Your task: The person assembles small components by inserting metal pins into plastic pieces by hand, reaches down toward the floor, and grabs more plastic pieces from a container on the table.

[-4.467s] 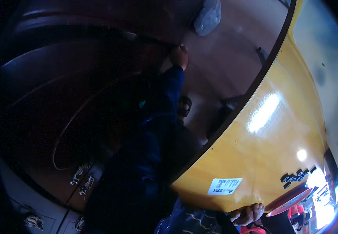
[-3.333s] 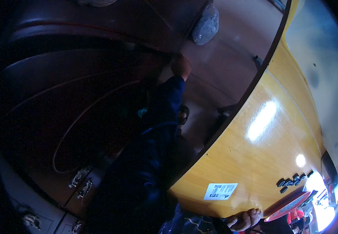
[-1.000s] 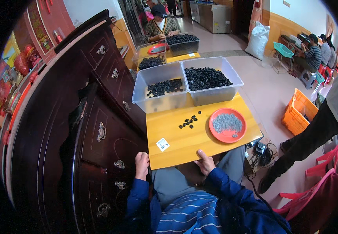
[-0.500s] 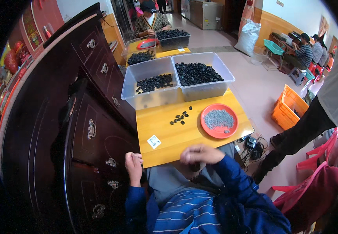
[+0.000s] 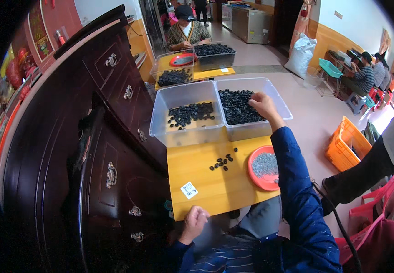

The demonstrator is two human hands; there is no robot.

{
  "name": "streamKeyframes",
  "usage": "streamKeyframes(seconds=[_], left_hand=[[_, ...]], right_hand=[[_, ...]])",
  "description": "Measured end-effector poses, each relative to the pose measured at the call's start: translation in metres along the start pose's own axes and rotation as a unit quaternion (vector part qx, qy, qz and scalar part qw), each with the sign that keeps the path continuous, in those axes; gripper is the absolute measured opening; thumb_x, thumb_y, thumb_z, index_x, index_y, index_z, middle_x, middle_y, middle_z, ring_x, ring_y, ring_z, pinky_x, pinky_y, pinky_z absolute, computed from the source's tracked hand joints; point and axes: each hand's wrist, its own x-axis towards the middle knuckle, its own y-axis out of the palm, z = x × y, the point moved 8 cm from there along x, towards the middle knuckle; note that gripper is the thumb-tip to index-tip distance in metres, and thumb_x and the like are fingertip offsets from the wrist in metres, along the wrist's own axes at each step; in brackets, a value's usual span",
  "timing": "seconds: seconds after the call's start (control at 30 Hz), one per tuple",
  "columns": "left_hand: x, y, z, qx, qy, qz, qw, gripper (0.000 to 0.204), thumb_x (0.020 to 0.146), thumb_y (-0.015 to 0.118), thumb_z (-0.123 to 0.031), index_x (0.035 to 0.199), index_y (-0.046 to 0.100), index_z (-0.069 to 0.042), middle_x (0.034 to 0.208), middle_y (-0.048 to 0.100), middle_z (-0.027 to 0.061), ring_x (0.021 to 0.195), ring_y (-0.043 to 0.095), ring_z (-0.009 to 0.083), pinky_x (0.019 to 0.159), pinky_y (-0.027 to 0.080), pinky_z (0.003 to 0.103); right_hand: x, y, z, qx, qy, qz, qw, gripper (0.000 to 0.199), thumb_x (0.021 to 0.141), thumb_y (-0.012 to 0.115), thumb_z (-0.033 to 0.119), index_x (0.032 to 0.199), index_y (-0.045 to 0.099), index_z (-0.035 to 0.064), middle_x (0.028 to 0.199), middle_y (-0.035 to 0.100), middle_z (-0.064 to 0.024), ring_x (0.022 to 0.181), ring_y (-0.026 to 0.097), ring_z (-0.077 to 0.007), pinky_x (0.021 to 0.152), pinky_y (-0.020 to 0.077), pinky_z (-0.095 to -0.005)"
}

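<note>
My right hand is over the right clear plastic bin, its curled fingers at the heap of small black oval pieces. Whether a piece is between those fingers is hidden. By the front edge of the yellow table, my left hand is closed, and anything in it is too small to make out. The left clear bin has a thinner layer of black pieces. Several loose black pieces lie on the tabletop, beside a red plate of small grey bits, partly covered by my right sleeve.
A dark wooden cabinet borders the table on the left. Across from me a person works at another yellow table with similar bins. To the right are an orange crate, a standing person's dark-clothed leg and a pink chair.
My right hand has gone from the table's front edge forward to the right bin. My left hand has shifted right and down in the picture, and the whole view has tilted.
</note>
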Motion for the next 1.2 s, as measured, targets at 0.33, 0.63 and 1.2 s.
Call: streamKeyframes(seconds=[0.33, 0.63, 1.2], left_hand=[[0.020, 0.017, -0.004, 0.004, -0.055, 0.099, 0.994, 0.009, 0.097, 0.053, -0.009, 0.093, 0.055, 0.000, 0.079, 0.068, 0.0097, 0.070, 0.065, 0.0156, 0.064, 0.052, 0.031], [0.053, 0.077, -0.038, 0.102, 0.030, 0.159, 0.982, 0.009, 0.096, 0.057, -0.010, 0.094, 0.056, -0.002, 0.080, 0.068, 0.0138, 0.073, 0.068, 0.0280, 0.067, 0.054, 0.036], [0.037, 0.085, -0.012, 0.041, -0.015, 0.181, 0.983, 0.013, 0.100, 0.052, -0.013, 0.095, 0.058, -0.002, 0.082, 0.067, 0.0072, 0.071, 0.064, 0.0156, 0.066, 0.052, 0.030]], right_hand=[[0.031, 0.033, -0.082, -0.263, 0.064, 0.158, 0.950, 0.047, 0.078, 0.076, 0.040, 0.115, 0.071, 0.0125, 0.114, 0.072, -0.0152, 0.109, 0.067, -0.0345, 0.091, 0.0530, -0.0451], [-0.005, 0.045, -0.051, -0.300, 0.071, 0.304, 0.902, 0.068, 0.086, 0.061, 0.064, 0.137, 0.062, 0.0187, 0.137, 0.062, -0.0140, 0.128, 0.057, -0.0362, 0.107, 0.0455, -0.0469], [0.016, 0.091, -0.082, -0.301, 0.014, 0.401, 0.865, 0.059, 0.085, 0.060, 0.060, 0.112, 0.075, 0.0096, 0.114, 0.072, -0.0152, 0.109, 0.067, -0.0334, 0.095, 0.0513, -0.0439]])
